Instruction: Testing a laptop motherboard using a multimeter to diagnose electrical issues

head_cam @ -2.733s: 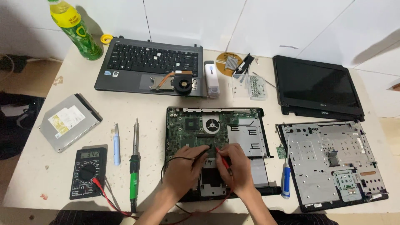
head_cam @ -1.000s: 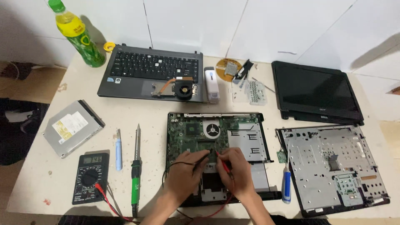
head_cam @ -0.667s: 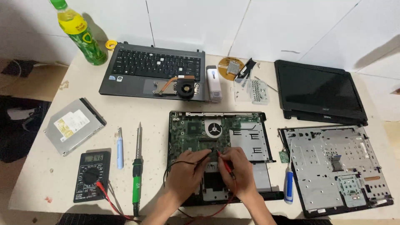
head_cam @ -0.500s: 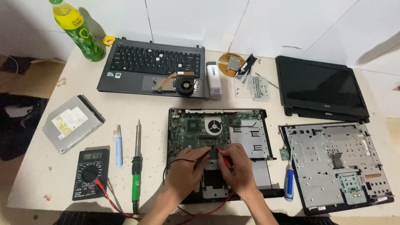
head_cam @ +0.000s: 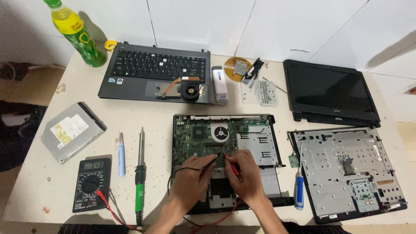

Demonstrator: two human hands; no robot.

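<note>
Two probes are on the motherboard [head_cam: 208, 143] at frame centre: left hand [head_cam: 193, 175] pinches the black probe [head_cam: 213, 158], right hand [head_cam: 245, 173] the red probe [head_cam: 230, 166]. Multimeter [head_cam: 92, 184], lower left, shows a reading; the laptop lies fully dismantled, nothing reassembled.

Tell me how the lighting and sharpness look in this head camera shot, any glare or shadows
Head view: even, soft light and a sharp picture overall. The green bottle throws a shadow on the wall behind it. The black screen panel shows no strong glare. The left hand and right hand look crisp, without motion blur, over the circuit board. Edges bend slightly toward the corners.
</note>
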